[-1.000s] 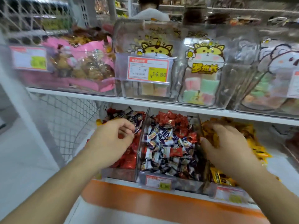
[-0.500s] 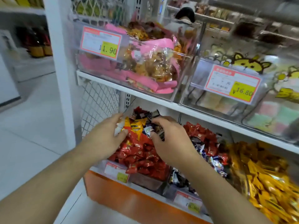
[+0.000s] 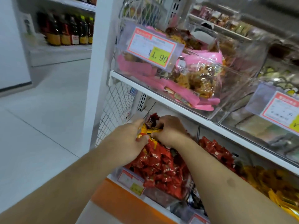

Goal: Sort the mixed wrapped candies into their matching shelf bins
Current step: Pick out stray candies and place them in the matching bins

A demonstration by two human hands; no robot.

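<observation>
Both grips clenched on crinkly yellow foil candies (image 3: 149,132): L hand (image 3: 129,143), R hand (image 3: 169,128), over glossy red-wrapper bin (image 3: 163,194).

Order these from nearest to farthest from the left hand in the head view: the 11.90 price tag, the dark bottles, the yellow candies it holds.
1. yellow candies, in the left hand
2. 11.90 price tag, upper shelf, above right
3. dark bottles, far shelf, upper left

Bright even light; motion blur throughout

Candies (image 3: 159,167) in bin (image 3: 163,197) under shelf (image 3: 178,109)
</observation>
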